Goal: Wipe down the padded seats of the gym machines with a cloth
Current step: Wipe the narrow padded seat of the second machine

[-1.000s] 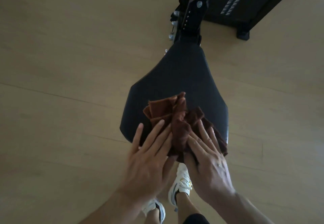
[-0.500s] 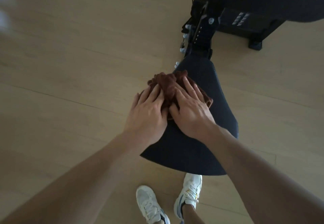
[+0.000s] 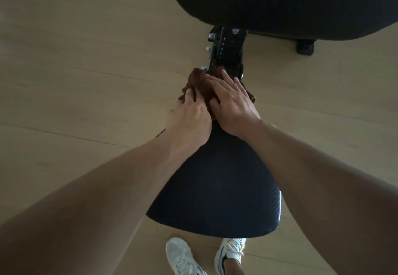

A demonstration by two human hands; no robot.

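The left hand (image 3: 189, 117) lies on the cloth (image 3: 200, 83) with its fingers bent down over the cloth's left edge, gripping the bunched fabric. The right hand (image 3: 232, 102) lies just beside it, fingers straight and spread flat, pressing the cloth down. The two hands touch along their inner sides.

Nearest, at the bottom edge, stand two white shoes (image 3: 185, 257) on the floor (image 3: 75, 70), just below the wide rounded end of the seat (image 3: 217, 188). The seat is dark, with a fine woven texture, and narrows away from the person toward a thin neck. Both forearms cross over its wide part; the middle of the pad between them lies bare. The brown cloth sits crumpled at the narrow far end, its left part hanging past the seat's edge.

Just beyond the cloth rises a black bracket (image 3: 228, 50) with a row of holes and silver bolts on its left side. Over it at the top spreads a large dark pad (image 3: 280, 1) with a rounded edge; a black foot (image 3: 305, 46) shows under its right part.

The floor is pale wood planks, open on the left and right of the seat.
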